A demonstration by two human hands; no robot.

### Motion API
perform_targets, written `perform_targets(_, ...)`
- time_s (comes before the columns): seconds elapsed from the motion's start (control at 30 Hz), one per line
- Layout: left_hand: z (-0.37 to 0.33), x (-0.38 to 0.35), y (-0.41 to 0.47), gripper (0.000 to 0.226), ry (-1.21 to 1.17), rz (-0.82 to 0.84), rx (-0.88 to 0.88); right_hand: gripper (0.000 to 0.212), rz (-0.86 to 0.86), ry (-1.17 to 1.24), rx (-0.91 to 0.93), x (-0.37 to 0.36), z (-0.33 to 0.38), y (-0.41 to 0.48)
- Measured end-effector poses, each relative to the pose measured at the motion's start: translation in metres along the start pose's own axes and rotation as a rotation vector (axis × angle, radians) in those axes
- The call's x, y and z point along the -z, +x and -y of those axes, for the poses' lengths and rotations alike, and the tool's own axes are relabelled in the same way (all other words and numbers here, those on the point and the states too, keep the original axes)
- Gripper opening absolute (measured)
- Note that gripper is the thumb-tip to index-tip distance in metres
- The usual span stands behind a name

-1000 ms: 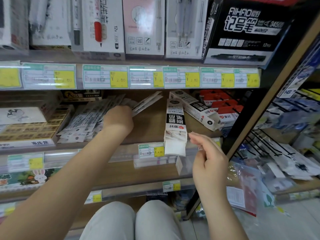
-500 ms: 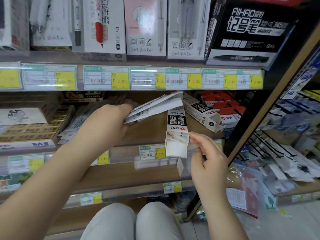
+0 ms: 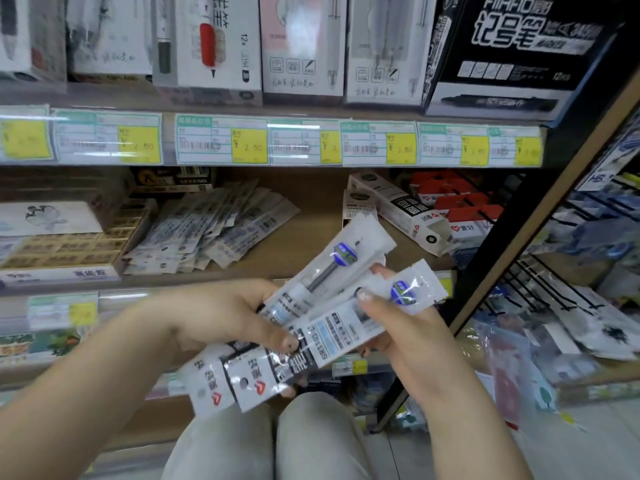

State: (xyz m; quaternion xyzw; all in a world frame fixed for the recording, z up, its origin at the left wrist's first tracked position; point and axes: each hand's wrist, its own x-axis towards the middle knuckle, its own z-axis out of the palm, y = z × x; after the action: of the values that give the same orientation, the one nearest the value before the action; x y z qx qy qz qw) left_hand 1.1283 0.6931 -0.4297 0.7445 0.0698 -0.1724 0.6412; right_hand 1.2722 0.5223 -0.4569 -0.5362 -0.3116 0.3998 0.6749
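- Grips with the left hand [image 3: 221, 317] the printed lower ends of two clear refill packets: thumb pressed across the front, fingers curled underneath.
- Fans the pair out from that grip, overlapping at the lower ends, apart at the tips.
- Upper packet [image 3: 332, 268]: tilted toward 1 o'clock, with a dark refill and blue band visible through the sleeve.
- Lower packet [image 3: 349, 327]: tilted toward 2 o'clock, pinched by the right hand [image 3: 408, 334], thumb on top just short of the blue band, fingers curled behind.
- Holds both in mid-air before the wooden shelf [image 3: 311, 251], above the knees [image 3: 277, 441] at 6 o'clock.
- Loose pile of similar packets [image 3: 214, 233] lying flat on the shelf at 11 o'clock of the hands, well apart from them.
- White cartons [image 3: 405, 213] lying at 1 o'clock, with red-topped boxes [image 3: 460, 209] just beside, at their 3 o'clock.
- Row of price labels [image 3: 249, 143] at 12 o'clock; black marker box [image 3: 519, 53] at 1 o'clock on the shelf above.
- Small print on the held packets too blurred to read.
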Motion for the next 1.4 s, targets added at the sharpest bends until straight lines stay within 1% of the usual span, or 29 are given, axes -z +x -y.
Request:
perform_targets(0.03, 0.004, -0.004, 0.003, 0.027, -0.120, 0.077, 0.006, 0.021, -0.017, -0.013, -0.032, -0.001, -0.002, -0.001)
perform_targets(0.07, 0.008, -0.008, 0.006, 0.028, -0.222, 0.131, 0.013, 0.018, -0.024, -0.014, -0.051, -0.002, -0.004, -0.001)
perform_targets(0.1, 0.011, -0.011, 0.008, 0.029, -0.296, 0.152, 0.017, 0.017, -0.030, -0.004, -0.058, -0.002, -0.006, -0.001)
perform_targets(0.2, 0.015, -0.017, 0.015, 0.041, -0.442, 0.125, 0.050, 0.019, -0.049, 0.019, -0.031, 0.003, -0.013, -0.001)
perform_targets(0.27, 0.014, -0.023, 0.019, 0.052, -0.563, 0.062, 0.102, 0.021, -0.049, 0.008, -0.017, 0.007, -0.017, 0.000)
perform_targets(0.3, 0.013, -0.027, 0.021, 0.053, -0.590, 0.011, 0.109, 0.022, -0.038, 0.016, -0.005, 0.009, -0.017, -0.001)
perform_targets(0.37, 0.013, -0.035, 0.026, 0.051, -0.573, -0.111, 0.099, 0.020, -0.025, 0.028, 0.023, 0.011, -0.016, -0.001)
perform_targets(0.47, 0.007, -0.049, 0.034, 0.042, -0.527, -0.210, 0.003, 0.020, -0.086, 0.068, 0.070, 0.011, -0.017, 0.001)
perform_targets(0.57, 0.003, -0.059, 0.043, 0.037, -0.532, -0.352, -0.045, 0.038, -0.197, 0.158, 0.087, 0.001, -0.020, 0.002)
perform_targets(0.6, 0.003, -0.062, 0.046, 0.035, -0.529, -0.377, -0.060, 0.039, -0.223, 0.194, 0.074, -0.003, -0.022, 0.002)
perform_targets(0.67, 0.004, -0.065, 0.049, 0.037, -0.536, -0.392, -0.092, 0.033, -0.240, 0.246, 0.030, -0.008, -0.023, 0.000)
perform_targets(0.73, 0.004, -0.067, 0.051, 0.035, -0.541, -0.414, -0.113, 0.023, -0.218, 0.225, 0.007, -0.009, -0.022, -0.002)
perform_targets(0.8, 0.006, -0.067, 0.051, 0.033, -0.524, -0.437, -0.106, 0.016, -0.159, 0.187, 0.001, -0.008, -0.021, -0.002)
perform_targets(0.87, 0.008, -0.066, 0.050, 0.032, -0.490, -0.453, -0.089, 0.017, -0.126, 0.152, 0.012, -0.006, -0.019, -0.002)
perform_targets(0.93, 0.012, -0.064, 0.050, 0.031, -0.446, -0.463, -0.078, 0.019, -0.151, 0.129, 0.043, -0.006, -0.019, -0.002)
perform_targets(1.0, 0.011, -0.063, 0.048, 0.033, -0.472, -0.426, -0.079, 0.015, -0.197, 0.137, 0.046, -0.007, -0.018, -0.003)
perform_targets(1.07, 0.009, -0.061, 0.045, 0.039, -0.564, -0.301, -0.063, 0.009, -0.255, 0.172, 0.014, -0.008, -0.018, -0.003)
perform_targets(1.1, 0.009, -0.058, 0.043, 0.043, -0.638, -0.244, -0.026, 0.008, -0.282, 0.202, -0.007, -0.006, -0.018, -0.002)
perform_targets(1.13, 0.010, -0.054, 0.041, 0.047, -0.698, -0.197, 0.017, 0.012, -0.308, 0.240, -0.031, -0.004, -0.019, -0.001)
perform_targets(1.17, 0.012, -0.049, 0.039, 0.051, -0.744, -0.124, 0.039, 0.022, -0.332, 0.281, -0.052, -0.002, -0.020, 0.001)
perform_targets(1.2, 0.014, -0.044, 0.036, 0.053, -0.798, -0.087, 0.031, 0.037, -0.347, 0.326, -0.077, 0.001, -0.020, 0.003)
perform_targets(1.23, 0.012, -0.043, 0.033, 0.050, -0.882, -0.068, -0.014, 0.049, -0.365, 0.386, -0.107, 0.003, -0.020, 0.004)
perform_targets(1.27, 0.014, -0.043, 0.032, 0.044, -0.956, -0.084, -0.050, 0.051, -0.373, 0.455, -0.134, 0.004, -0.019, 0.006)
perform_targets(1.3, 0.017, -0.046, 0.032, 0.034, -1.004, -0.153, -0.072, 0.045, -0.395, 0.542, -0.149, 0.005, -0.018, 0.008)
perform_targets(1.33, 0.028, -0.052, 0.035, 0.024, -0.888, -0.354, -0.116, 0.038, -0.418, 0.642, -0.146, 0.004, -0.015, 0.009)
perform_targets(1.37, 0.032, -0.062, 0.036, 0.015, -0.671, -0.607, -0.119, 0.034, -0.438, 0.732, -0.130, 0.002, -0.014, 0.011)
perform_targets(1.4, 0.033, -0.072, 0.039, 0.025, -0.471, -0.755, -0.127, 0.030, -0.453, 0.788, -0.118, -0.001, -0.013, 0.012)
